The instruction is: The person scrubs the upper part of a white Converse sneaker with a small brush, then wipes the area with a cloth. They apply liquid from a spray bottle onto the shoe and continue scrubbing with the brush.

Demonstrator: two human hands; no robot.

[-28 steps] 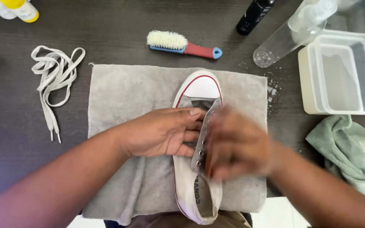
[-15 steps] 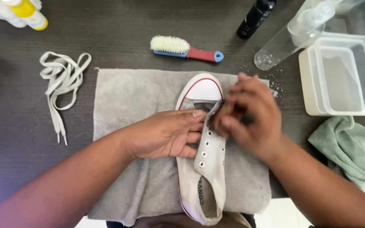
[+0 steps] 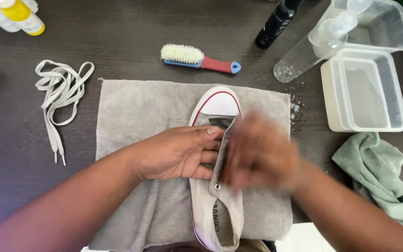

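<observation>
Head view: left hand [image 3: 178, 151] presses flat on the soft, light shoe [image 3: 216, 186]; blurry right hand [image 3: 260, 151], grip unclear. Best held by its firm rubber toe

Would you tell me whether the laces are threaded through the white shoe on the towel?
No, the laces lie loose on the dark table, left of the grey towel that bears the white shoe.
</observation>
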